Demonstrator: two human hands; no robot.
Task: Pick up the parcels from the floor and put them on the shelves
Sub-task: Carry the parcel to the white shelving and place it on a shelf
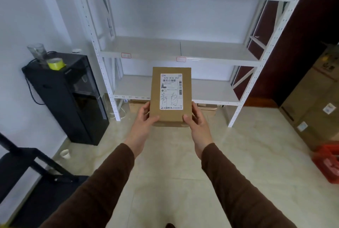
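I hold a small brown cardboard parcel (171, 116) with a white shipping label in front of me, level with the lower shelf. My left hand (145, 120) grips its left near corner, thumb on top. My right hand (197, 120) grips its right near corner the same way. Ahead stands a white metal shelving unit (183, 51) with bare boards at several heights. Under its lowest board (211, 92) a few brown boxes (136, 106) lie on the floor.
A black water dispenser (67, 97) with a yellow tape roll (55, 63) and a glass on top stands at the left. Large cardboard boxes (315, 103) and a red crate (328, 161) are at the right. A paper cup (65, 154) lies on the tiled floor.
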